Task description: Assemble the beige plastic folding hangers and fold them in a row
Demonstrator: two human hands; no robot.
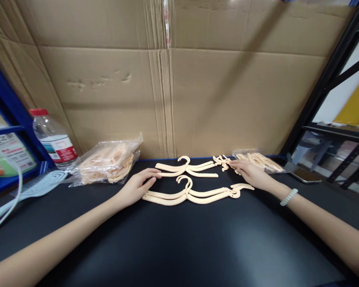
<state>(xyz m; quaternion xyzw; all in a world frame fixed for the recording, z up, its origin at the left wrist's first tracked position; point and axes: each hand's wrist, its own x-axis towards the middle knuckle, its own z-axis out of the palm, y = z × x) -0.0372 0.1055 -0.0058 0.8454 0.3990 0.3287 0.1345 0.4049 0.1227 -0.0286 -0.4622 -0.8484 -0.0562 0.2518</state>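
Note:
Two beige folding hangers lie on the black table, the back hanger (202, 168) behind the front hanger (167, 198). My left hand (139, 185) has its fingertips on the left arm of the back hanger, thumb apart from the fingers. At the right end of the front hanger sits a small curved hook piece (241, 186). My right hand (251, 173) is at a small pile of beige pieces (222, 161), its fingers close together; whatever lies under them is partly hidden.
Bagged beige parts (104, 163) lie at the left, near a bottle (58, 147) and a pale blue brush (43, 184). Another bag of parts (261, 159) and a phone (303, 174) are at the right. Cardboard (242, 99) stands behind the black table (179, 247).

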